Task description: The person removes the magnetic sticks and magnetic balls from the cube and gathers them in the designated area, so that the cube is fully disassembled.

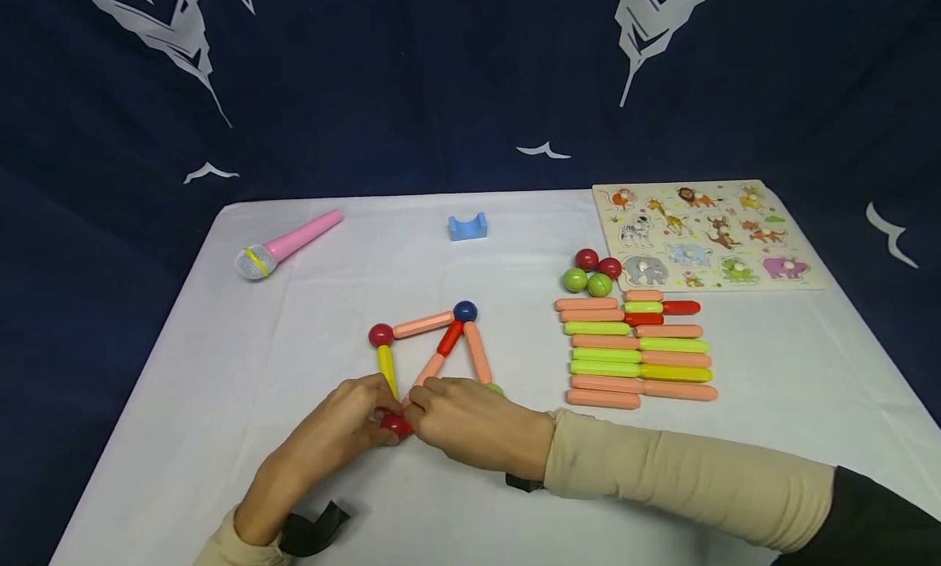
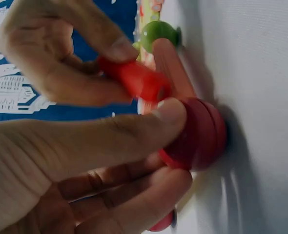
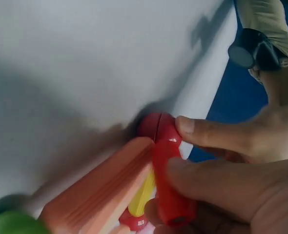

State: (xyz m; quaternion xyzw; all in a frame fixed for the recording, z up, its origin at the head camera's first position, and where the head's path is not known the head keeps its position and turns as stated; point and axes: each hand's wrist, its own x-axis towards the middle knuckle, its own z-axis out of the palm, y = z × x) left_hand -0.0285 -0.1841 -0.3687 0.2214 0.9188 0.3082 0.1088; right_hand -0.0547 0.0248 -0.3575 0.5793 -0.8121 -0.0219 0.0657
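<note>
My left hand holds a red ball between thumb and fingers, low over the table. Pinched in my right hand is a short red stick, one end right at the ball. From the same ball a salmon stick runs to a green ball, and a yellow stick leads to another red ball. A blue ball tops the flat figure, joined by salmon sticks and a red one. My hands hide the near side in the head view.
Rows of coloured sticks lie at the right, below several loose red and green balls. An animal puzzle board fills the back right corner. Farther left are a pink toy microphone and a light-blue notched block.
</note>
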